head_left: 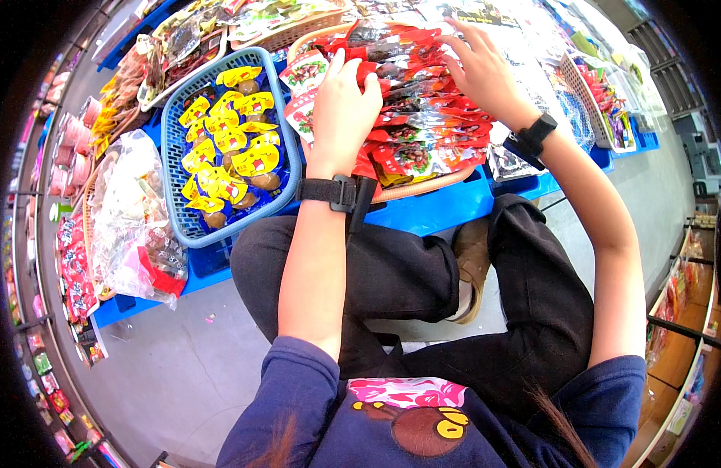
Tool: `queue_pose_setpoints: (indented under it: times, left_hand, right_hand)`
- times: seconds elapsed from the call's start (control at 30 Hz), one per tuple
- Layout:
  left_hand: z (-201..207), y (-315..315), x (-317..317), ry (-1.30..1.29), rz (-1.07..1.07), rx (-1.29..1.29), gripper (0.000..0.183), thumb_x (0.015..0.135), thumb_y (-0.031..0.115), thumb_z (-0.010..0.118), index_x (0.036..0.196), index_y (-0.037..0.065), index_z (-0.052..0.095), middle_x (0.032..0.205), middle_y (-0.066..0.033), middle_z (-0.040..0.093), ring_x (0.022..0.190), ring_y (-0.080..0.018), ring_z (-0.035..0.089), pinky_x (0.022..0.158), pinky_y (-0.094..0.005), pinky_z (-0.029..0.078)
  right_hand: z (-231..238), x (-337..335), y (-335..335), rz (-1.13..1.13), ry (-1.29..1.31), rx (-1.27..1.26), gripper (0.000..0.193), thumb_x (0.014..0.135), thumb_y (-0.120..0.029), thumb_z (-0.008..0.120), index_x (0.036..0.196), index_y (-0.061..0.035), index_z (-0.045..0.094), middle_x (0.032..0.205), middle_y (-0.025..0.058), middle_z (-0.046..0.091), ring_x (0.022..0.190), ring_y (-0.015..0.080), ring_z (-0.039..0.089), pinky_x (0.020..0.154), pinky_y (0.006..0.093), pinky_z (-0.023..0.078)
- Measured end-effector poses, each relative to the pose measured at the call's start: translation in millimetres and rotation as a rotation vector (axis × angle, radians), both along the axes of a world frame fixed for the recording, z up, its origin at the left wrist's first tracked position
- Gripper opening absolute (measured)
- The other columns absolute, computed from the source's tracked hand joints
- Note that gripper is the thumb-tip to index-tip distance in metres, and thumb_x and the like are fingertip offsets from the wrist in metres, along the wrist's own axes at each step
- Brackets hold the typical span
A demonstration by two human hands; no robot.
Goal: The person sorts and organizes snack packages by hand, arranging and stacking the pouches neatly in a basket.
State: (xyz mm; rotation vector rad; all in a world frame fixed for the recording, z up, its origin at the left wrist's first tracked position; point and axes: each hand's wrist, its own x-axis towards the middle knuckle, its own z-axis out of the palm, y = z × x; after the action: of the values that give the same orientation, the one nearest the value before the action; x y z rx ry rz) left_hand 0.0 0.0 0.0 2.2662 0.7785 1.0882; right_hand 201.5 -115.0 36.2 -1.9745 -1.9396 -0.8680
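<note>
A peach-coloured basket (423, 188) holds a dense row of red snack packets (427, 117) with food pictures on them. Over the left end of this row lies my left hand (346, 105), its thumb and fingers apart. Beside its fingers, a red-and-white packet (302, 84) leans out to the left. My right hand (485, 78) is at the far right end of the row, fingers spread and tips near the packet edges. What the undersides of both hands touch is partly hidden. Each wrist wears a black strap.
Left of the red packets stands a blue basket (172, 148) of yellow-and-blue packets. A clear plastic bag (134, 210) sits farther left. More snack baskets line the far side, and a white basket (602, 117) is at right. Blue platforms (446, 207) support them; my legs are just in front.
</note>
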Motion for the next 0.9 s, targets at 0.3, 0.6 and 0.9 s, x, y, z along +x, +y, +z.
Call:
queue_pose_setpoints:
  times: [0.3,0.6,0.9]
  left_hand:
    - [1.3,3.0,0.3,-0.06,-0.063,-0.158,0.041,0.084,0.022,0.058,0.112,-0.007,0.058,0.12,-0.0229,0.056,0.115,-0.0343,0.052,0.1,-0.0367,0.038]
    - [-1.5,7.0,2.3,-0.159,0.077,-0.006,0.032,0.079,0.018,0.057,0.098,-0.007,0.064,0.107,-0.0199,0.062,0.103,-0.0344,0.057,0.093,-0.0388,0.044]
    - [1.2,6.9,-3.0,-0.004,0.162,0.042,0.026,0.079,0.017,0.056,0.089,-0.004,0.067,0.094,-0.0186,0.066,0.094,-0.0322,0.061,0.087,-0.0373,0.046]
  right_hand:
    - [-2.9,2.9,5.2,0.165,0.092,-0.019,0.037,0.08,-0.001,0.052,0.117,0.0019,0.054,0.117,0.0142,0.054,0.11,0.03,0.052,0.095,0.0365,0.043]
    - [-10.1,8.0,5.9,0.233,0.188,-0.078,0.045,0.085,0.003,0.051,0.128,-0.0057,0.049,0.126,0.0138,0.049,0.11,0.0324,0.053,0.093,0.0359,0.045]
    - [-4.1,0.7,9.5,0.244,0.193,-0.172,0.043,0.078,0.008,0.048,0.12,0.0004,0.054,0.123,0.0142,0.051,0.109,0.0311,0.053,0.094,0.0352,0.043]
